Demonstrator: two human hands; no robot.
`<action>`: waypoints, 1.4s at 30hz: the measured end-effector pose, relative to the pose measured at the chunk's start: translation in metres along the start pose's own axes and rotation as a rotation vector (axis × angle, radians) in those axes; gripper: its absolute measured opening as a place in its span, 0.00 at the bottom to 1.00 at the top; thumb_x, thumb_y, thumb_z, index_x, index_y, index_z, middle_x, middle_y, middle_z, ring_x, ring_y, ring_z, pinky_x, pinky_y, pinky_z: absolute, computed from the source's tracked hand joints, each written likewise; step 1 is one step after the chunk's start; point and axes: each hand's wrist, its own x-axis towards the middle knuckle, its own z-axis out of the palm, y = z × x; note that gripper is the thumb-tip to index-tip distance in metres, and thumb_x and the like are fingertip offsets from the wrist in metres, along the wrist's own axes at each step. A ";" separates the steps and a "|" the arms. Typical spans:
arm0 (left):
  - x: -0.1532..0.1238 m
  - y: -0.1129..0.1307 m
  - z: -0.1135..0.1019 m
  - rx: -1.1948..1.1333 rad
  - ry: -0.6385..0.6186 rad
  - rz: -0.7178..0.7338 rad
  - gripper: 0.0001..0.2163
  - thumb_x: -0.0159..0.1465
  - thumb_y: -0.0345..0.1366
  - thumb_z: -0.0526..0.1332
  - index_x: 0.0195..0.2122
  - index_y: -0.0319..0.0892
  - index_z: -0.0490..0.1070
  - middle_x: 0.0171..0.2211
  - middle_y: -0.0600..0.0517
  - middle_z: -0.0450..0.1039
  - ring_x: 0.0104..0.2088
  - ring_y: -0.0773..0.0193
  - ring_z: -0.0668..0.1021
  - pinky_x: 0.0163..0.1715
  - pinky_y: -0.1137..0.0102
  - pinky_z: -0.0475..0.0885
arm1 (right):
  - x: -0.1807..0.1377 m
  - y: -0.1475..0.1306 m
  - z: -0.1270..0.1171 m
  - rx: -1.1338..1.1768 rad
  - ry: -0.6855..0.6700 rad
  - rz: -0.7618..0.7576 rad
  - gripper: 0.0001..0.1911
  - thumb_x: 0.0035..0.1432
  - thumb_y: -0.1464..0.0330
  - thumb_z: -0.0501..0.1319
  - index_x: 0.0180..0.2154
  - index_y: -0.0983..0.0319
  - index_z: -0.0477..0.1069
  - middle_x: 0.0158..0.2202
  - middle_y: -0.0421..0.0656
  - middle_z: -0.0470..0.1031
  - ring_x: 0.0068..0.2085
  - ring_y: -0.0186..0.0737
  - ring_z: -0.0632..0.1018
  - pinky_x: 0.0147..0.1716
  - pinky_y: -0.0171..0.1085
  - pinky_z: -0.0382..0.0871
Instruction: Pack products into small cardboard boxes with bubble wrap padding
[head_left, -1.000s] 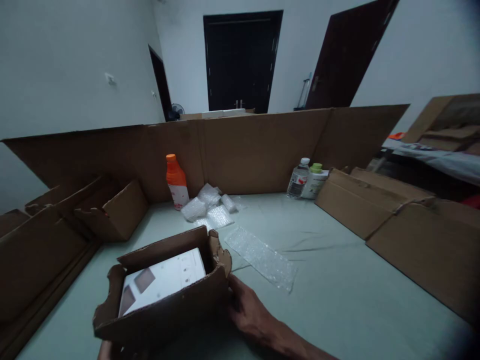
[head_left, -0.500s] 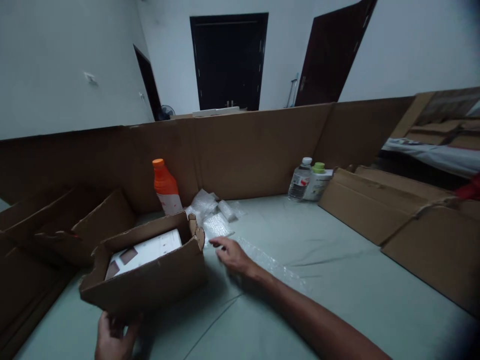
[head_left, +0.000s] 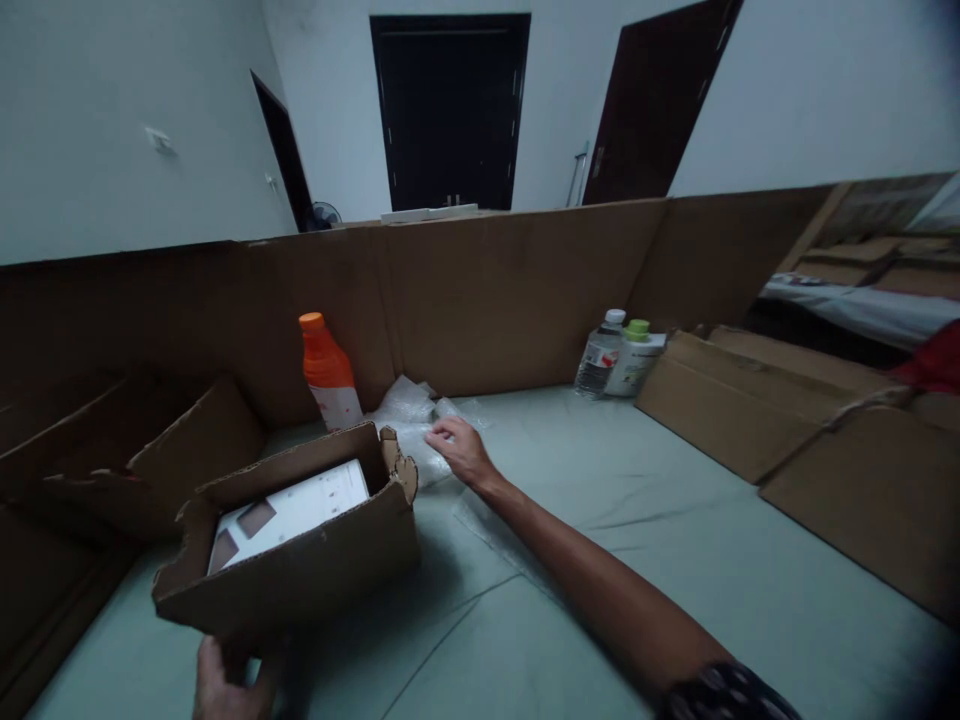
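An open-topped cardboard box (head_left: 300,580) with torn edges sits in front of me on the left. Inside it lies a white carton (head_left: 307,510) with dark square patches. My left hand (head_left: 232,685) is at the box's near lower edge, thumb and fingers curled against it, the fingertips lost in shadow. My right hand (head_left: 461,452) reaches past the box's right end to a heap of clear bubble wrap (head_left: 405,400). Its fingers are pinched together on a sheet of the wrap.
An orange-and-white bottle (head_left: 328,375) stands behind the box. A clear water bottle (head_left: 598,355) and a green-capped white bottle (head_left: 634,362) stand at the back right. Cardboard boxes (head_left: 720,400) line the right, with more cardboard (head_left: 165,450) at left. A cardboard wall (head_left: 517,300) closes the back.
My right hand has moved farther back onto the bubble wrap, and its fingers have closed there. My left hand stays at the box, which has barely shifted.
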 end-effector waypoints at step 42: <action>-0.165 0.059 0.011 -0.141 -0.391 0.068 0.24 0.58 0.56 0.63 0.42 0.40 0.79 0.41 0.46 0.82 0.46 0.52 0.80 0.42 0.67 0.76 | -0.226 0.050 -0.125 -0.830 -0.288 -0.141 0.13 0.60 0.77 0.57 0.42 0.62 0.77 0.43 0.51 0.77 0.46 0.47 0.74 0.48 0.45 0.62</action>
